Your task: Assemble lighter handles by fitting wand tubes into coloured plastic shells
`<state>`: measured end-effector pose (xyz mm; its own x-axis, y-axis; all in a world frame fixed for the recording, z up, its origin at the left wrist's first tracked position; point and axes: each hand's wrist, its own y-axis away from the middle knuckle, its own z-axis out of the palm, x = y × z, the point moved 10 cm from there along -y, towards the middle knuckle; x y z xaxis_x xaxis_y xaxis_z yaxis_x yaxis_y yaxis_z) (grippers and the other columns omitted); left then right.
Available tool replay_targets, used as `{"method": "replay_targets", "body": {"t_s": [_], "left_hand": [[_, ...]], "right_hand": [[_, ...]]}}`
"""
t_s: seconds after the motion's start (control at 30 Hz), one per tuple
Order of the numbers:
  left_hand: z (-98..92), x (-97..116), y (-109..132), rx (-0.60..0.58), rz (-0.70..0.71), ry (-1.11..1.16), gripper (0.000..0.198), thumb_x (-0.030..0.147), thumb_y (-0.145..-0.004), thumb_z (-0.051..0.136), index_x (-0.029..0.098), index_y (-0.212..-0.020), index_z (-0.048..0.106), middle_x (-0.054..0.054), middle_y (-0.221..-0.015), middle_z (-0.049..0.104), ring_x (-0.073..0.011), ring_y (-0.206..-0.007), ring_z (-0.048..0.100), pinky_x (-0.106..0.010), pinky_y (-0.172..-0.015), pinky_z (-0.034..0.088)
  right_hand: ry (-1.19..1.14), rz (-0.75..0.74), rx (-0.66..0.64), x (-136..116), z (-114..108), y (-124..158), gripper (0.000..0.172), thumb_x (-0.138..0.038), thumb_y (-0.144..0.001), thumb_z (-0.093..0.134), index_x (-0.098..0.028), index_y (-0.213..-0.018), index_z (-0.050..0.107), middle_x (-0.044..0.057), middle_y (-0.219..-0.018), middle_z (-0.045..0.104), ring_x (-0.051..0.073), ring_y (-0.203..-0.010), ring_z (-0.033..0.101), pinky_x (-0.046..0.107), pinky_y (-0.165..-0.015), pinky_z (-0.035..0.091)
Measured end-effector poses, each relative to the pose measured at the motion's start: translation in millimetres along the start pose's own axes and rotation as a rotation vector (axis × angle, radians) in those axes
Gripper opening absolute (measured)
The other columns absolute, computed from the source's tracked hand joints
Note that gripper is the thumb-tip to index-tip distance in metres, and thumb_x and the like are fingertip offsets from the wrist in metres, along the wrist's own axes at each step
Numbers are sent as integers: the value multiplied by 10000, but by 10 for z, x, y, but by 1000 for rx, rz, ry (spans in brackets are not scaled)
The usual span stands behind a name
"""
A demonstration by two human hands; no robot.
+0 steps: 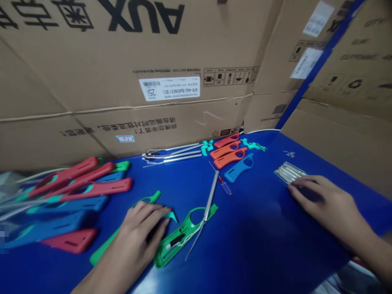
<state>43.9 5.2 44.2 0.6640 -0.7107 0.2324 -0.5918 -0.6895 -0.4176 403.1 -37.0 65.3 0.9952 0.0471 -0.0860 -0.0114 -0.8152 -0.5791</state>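
Left hand (139,226) pinches teal piece (172,215); right hand (327,200) at clear tubes (288,172), can't tell if gripping. I'd tuck white wires (190,236) inside green half-shell (161,252).

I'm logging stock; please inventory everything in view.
Table: one, blue, beneath.
Cardboard: several panels, brown, behind, right.
Labels: several, white, on cardboard.
Piled handles: several, red, blue, green, left.
Wired tubes: several, silver, back.
Handle shells: four, red, orange, blue, back.
Small parts: several, teal, flanking handle shells.
Screwdriver: one, purplish, near handle shells.
Open shell: one, green, centre.
Loose tube: one, silver, centre.
Overlapped handle: one, green, left.
Fingertip piece: one, teal, centre.
Rods: several, silver, right.
Cloth: one, pale, bottom right.
Left hand: one, left.
Right hand: one, right.
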Motion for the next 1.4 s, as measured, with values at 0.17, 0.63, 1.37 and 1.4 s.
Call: {"method": "replay_targets", "body": {"t_s": [0.17, 0.63, 1.37, 1.4], "left_hand": [[-26, -32, -8, -2, -50, 48, 157, 242, -933, 515, 222, -1039, 629, -30, -929, 683, -206, -859, 637, -374, -781, 501], [-159, 158, 122, 168, 34, 223, 323, 131, -873, 617, 176, -1188, 558, -41, -922, 685, -157, -801, 658, -267, -732, 553], [-29, 366, 26, -56, 92, 159, 86, 203, -809, 639, 184, -891, 626, -72, -952, 658, -210, -862, 616, -360, -770, 573], [-17, 361, 30, -62, 81, 174, 73, 182, -818, 626, 184, -891, 628, -68, -947, 658, -208, -862, 612, -361, -775, 570]], "right_hand": [[-300, -154, -16, -669, -172, -241, 141, -353, -886, 571, -230, -876, 639, 63, -850, 698, 215, -751, 674, 335, -720, 547], [-447, -898, -415, -2727, 251, -56, 180, -152, -904, 467, -172, -822, 626, 49, -784, 624, 190, -728, 573, 296, -738, 492], [-86, 230, -106, -3, 576, -1258, 135, -211, -732, 578, -183, -605, 615, 68, -541, 630, 212, -503, 603, 308, -486, 392], [-50, 258, -126, 102, 611, -1235, 157, -236, -739, 585, -177, -599, 624, 75, -523, 618, 212, -488, 595, 309, -471, 371]]}}
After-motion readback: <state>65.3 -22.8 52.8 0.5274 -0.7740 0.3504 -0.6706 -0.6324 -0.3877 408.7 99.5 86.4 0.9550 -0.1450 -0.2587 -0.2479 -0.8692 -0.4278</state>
